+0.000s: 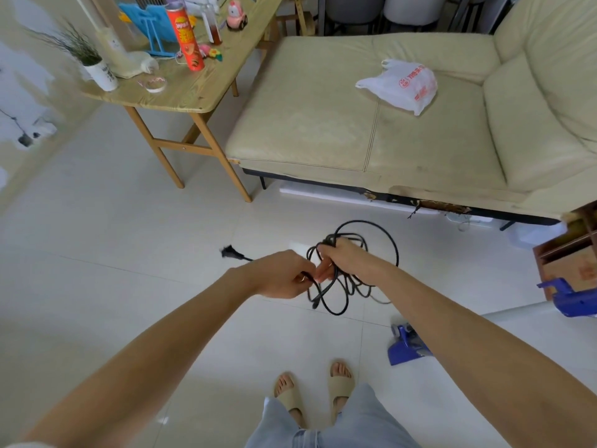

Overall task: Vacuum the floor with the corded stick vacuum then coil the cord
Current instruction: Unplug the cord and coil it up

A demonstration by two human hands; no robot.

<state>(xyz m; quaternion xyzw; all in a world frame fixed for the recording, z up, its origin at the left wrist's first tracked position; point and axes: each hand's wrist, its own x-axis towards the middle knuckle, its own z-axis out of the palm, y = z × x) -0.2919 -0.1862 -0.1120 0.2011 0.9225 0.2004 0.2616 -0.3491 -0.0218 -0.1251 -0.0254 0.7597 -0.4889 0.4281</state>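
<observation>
Head view: right hand (342,258) fingers around coiled cord (381,240), left hand (284,274) seemingly pinching its plug-end strand.

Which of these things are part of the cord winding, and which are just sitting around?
In use: black cord, its plug, blue vacuum, left hand, right hand.

Lying about: plastic bag, chip can, potted plant, pink toy.

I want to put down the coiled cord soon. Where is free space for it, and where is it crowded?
Free: the sofa seat left of the plastic bag, and the floor tiles between the table legs and the plug. Crowded: the wooden table, and the floor by the blue vacuum.
</observation>
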